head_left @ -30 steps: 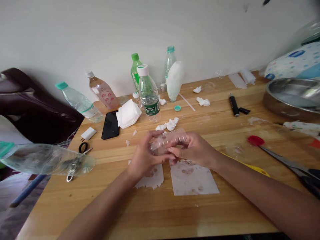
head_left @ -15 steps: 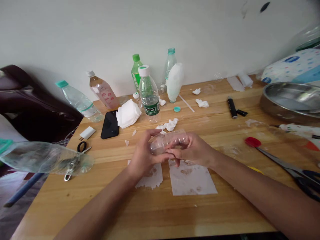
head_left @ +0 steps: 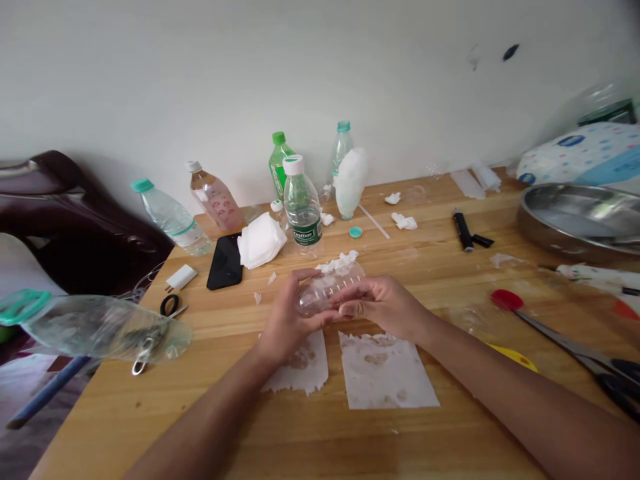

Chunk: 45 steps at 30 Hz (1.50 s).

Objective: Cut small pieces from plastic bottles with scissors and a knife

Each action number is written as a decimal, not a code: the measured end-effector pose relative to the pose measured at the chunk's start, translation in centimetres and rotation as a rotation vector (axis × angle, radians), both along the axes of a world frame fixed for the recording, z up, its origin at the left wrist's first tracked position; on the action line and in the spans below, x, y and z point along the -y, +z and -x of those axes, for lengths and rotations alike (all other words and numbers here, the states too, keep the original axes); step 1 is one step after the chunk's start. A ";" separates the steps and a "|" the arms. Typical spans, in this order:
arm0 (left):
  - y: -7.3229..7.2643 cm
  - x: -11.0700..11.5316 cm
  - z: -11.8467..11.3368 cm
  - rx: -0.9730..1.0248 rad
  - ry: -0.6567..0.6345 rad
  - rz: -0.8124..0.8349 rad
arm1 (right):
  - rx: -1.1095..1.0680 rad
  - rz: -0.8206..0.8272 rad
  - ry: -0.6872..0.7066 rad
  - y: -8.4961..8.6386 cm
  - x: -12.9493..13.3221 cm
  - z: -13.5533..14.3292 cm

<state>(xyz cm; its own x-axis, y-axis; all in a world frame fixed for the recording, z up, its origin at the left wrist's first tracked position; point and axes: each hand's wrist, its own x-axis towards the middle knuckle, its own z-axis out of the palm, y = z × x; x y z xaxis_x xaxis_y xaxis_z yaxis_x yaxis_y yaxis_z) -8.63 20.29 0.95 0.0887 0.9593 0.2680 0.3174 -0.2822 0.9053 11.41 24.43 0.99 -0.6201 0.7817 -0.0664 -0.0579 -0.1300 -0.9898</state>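
Between my two hands lies a clear ribbed plastic bottle piece (head_left: pixel 330 288), held on its side just above the table. My left hand (head_left: pixel 291 317) wraps round its left end, thumb below and fingers above. My right hand (head_left: pixel 383 307) grips the right part, its thumb and fingertips near my left thumb. Beneath the hands are two damp-looking, stained tissue pieces, one on the left (head_left: pixel 303 367) with a ragged edge and a squarer one on the right (head_left: pixel 387 373). Crumpled white tissue (head_left: pixel 345 260) sits just behind the bottle piece.
Behind stand a Cestbon bottle (head_left: pixel 304 207), a green bottle (head_left: pixel 279 163) and other bottles. Tissues (head_left: pixel 261 240), a phone (head_left: pixel 225 261) and a large bottle lying down (head_left: pixel 105 328) are left. Scissors (head_left: pixel 565 343), a red-tipped item (head_left: pixel 507 299) and a metal basin (head_left: pixel 580 230) are right.
The camera view has shifted, so the table's things appear slightly lower. My right hand has moved its grip along the bottle piece, whose right end now shows above the fingers.
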 end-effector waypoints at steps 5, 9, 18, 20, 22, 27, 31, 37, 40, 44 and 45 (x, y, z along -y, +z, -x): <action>-0.3 -0.3 0.5 -0.161 -0.029 -0.129 | 0.052 -0.088 0.009 -0.2 0.1 0.1; -0.3 -0.6 0.8 -0.225 -0.062 -0.199 | 0.091 -0.129 0.034 -0.3 0.2 0.1; -0.7 -0.6 0.4 -0.247 -0.033 -0.246 | 0.101 -0.210 0.018 -1.1 0.0 0.4; -0.7 -0.6 0.4 -0.250 -0.034 -0.243 | 0.090 -0.223 0.026 -1.3 0.0 0.5; -0.5 -0.6 0.5 -0.249 -0.056 -0.242 | 0.080 -0.225 0.040 -1.4 0.1 0.5; -0.2 -0.8 0.8 -0.243 -0.096 -0.259 | 0.071 -0.226 0.050 -1.7 0.3 0.7; -0.4 -1.2 1.0 -0.232 -0.099 -0.247 | 0.080 -0.219 0.027 -1.8 0.3 1.1; -0.7 -1.8 1.9 -0.091 -0.064 -0.106 | 0.047 -0.161 -0.079 -0.4 0.2 1.2; -0.7 -1.8 2.3 0.037 -0.004 0.003 | -0.051 -0.126 -0.286 0.2 0.0 0.7; -0.6 -1.8 2.6 0.090 0.032 0.013 | -0.114 -0.141 -0.408 0.4 -0.2 0.1; -0.6 -1.8 2.7 0.090 0.021 0.006 | -0.115 -0.152 -0.405 0.4 -0.2 -0.1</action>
